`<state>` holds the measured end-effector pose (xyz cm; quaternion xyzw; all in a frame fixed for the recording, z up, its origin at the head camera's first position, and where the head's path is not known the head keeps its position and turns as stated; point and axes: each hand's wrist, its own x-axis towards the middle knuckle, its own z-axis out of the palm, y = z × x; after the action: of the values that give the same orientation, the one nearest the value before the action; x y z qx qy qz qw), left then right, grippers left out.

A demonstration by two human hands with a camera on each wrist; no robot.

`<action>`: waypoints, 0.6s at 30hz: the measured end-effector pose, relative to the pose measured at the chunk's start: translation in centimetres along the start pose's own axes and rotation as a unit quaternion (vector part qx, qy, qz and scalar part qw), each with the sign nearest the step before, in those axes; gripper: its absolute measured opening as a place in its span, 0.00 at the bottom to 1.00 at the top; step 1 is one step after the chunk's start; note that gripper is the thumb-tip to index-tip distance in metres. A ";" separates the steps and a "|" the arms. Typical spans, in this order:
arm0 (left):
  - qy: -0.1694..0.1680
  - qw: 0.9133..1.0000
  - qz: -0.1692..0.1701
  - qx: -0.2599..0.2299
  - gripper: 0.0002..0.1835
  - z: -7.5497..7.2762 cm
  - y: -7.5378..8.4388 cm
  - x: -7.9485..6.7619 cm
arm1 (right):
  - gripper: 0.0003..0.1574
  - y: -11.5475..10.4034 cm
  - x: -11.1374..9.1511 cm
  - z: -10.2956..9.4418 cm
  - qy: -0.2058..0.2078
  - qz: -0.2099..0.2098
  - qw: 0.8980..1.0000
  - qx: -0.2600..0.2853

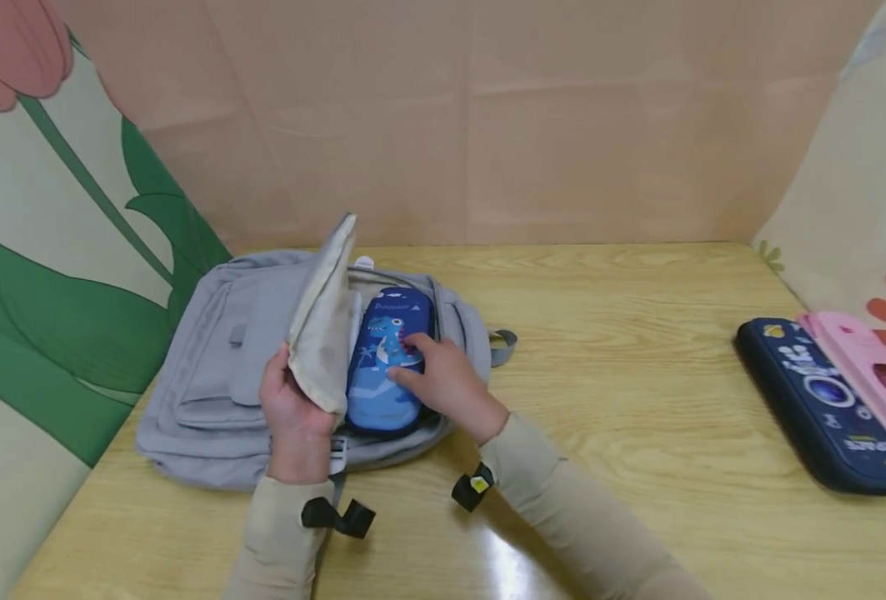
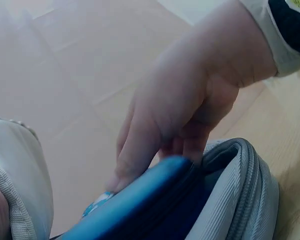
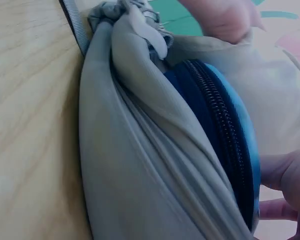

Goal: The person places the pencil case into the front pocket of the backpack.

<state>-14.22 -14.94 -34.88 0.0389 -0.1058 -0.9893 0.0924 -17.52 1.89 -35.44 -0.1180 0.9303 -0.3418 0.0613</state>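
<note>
A grey backpack (image 1: 210, 358) lies on the table with its main compartment open. My left hand (image 1: 296, 408) grips the raised flap (image 1: 322, 342), thumb on its edge, showing the pale lining. A blue dinosaur pencil case (image 1: 386, 408) sits inside the opening, face up. My right hand (image 1: 453, 383) touches the case's top face with thumb and forefinger extended; its other fingers are mostly hidden in the head view. Seen from the right wrist, the case's dark zipper side (image 3: 220, 125) stands against the bag's folded grey edge (image 3: 155, 115).
On the table's right lie a dark blue space pencil case (image 1: 825, 417) and a pink case (image 1: 855, 342) beside it. A backpack loop (image 1: 504, 348) sticks out toward the right. Behind the wooden table (image 1: 623, 350) hangs a pinkish cloth (image 1: 473, 125).
</note>
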 end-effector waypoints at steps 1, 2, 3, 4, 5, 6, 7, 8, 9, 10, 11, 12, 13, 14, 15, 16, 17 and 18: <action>-0.002 1.000 -0.003 0.000 0.20 0.0 0.0 0.0 | 0.35 -0.1 0.1 0.3 -0.001 0.001 1.000 0.003; -0.001 1.000 -0.002 0.005 0.20 0.0 0.0 -0.1 | 0.35 -0.2 0.3 0.6 -0.002 0.002 1.000 0.005; -0.002 1.000 -0.003 0.009 0.20 0.0 0.1 -0.1 | 0.35 -0.3 0.5 0.8 -0.001 0.003 1.000 0.008; -0.002 1.000 -0.003 0.013 0.20 0.0 0.1 -0.1 | 0.35 -0.4 0.7 1.0 -0.001 0.004 1.000 0.013; 0.000 1.000 -0.002 0.018 0.20 0.0 0.1 -0.1 | 0.35 -0.5 0.9 1.2 -0.001 0.003 1.000 0.016; 0.003 1.000 -0.002 0.024 0.20 0.0 0.1 -0.1 | 0.35 -0.6 1.1 1.4 0.000 0.003 1.000 0.018; 0.008 1.000 -0.002 0.027 0.19 -0.1 0.0 -0.1 | 0.34 -0.6 1.2 1.6 0.003 0.003 1.000 0.021; 0.008 0.999 -0.003 0.033 0.19 -0.1 0.0 -0.1 | 0.34 -0.6 1.4 1.7 0.005 0.005 1.000 0.022; 0.009 0.999 -0.005 0.038 0.19 -0.2 -0.1 -0.1 | 0.34 -0.6 1.5 1.8 0.007 0.006 1.000 0.022; 0.010 0.999 -0.006 0.042 0.19 -0.2 -0.1 -0.2 | 0.33 -0.6 1.6 1.9 0.008 0.005 1.000 0.020; 0.010 0.999 -0.008 0.042 0.19 -0.3 -0.1 -0.2 | 0.33 -0.7 1.6 2.0 0.007 0.004 1.000 0.018; 0.009 0.999 -0.011 0.040 0.19 -0.3 -0.1 -0.2 | 0.33 -0.7 1.6 2.1 0.006 0.001 1.000 0.017; 0.006 0.999 -0.012 0.041 0.19 -0.3 -0.1 -0.2 | 0.33 -0.7 1.6 2.2 0.004 -0.003 1.000 0.016; 0.002 0.999 -0.013 0.043 0.19 -0.4 -0.1 -0.2 | 0.33 -0.8 1.5 2.3 0.003 -0.009 1.000 0.016; -0.001 0.999 -0.012 0.042 0.20 -0.4 -0.1 -0.2 | 0.33 -0.8 1.5 2.4 0.003 -0.015 1.000 0.014; -0.003 0.999 -0.013 0.039 0.20 -0.4 -0.1 -0.2 | 0.33 -0.8 1.5 2.5 0.004 -0.022 1.000 0.015; -0.004 0.999 -0.012 0.034 0.20 -0.4 -0.1 -0.2 | 0.33 -0.8 1.5 2.5 0.006 -0.027 1.000 0.014; -0.006 0.999 -0.012 0.034 0.19 -0.4 -0.2 -0.1 | 0.33 -0.8 1.6 2.6 0.010 -0.031 0.999 0.011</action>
<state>-14.08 -14.85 -35.29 0.0369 -0.1398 -0.9864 0.0787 -18.37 -0.71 -36.90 -0.1424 0.9232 -0.3545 0.0428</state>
